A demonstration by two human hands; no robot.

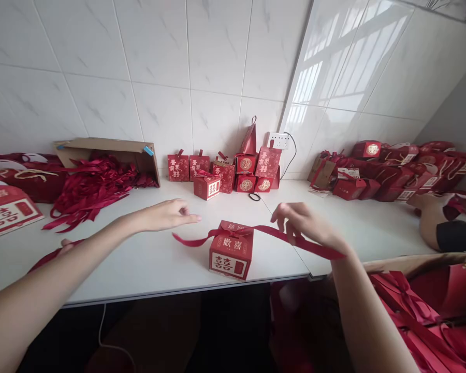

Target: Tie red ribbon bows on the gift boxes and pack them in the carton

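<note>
White table [159,269] bears boxes [245,165], ribbon heap [93,189]; left fingers [188,219] parted, right fingers [282,211] at ribbon [314,247], grip unclear

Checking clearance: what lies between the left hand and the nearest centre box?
In the head view, a loose ribbon end reaches from the box toward the left hand; the rest of that stretch is bare table.

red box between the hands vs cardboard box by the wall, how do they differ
The red box is printed and closed; the cardboard box is brown and open. The red box has a ribbon on top; the cardboard box, the larger, spills many ribbons. Both are on the table.
</note>
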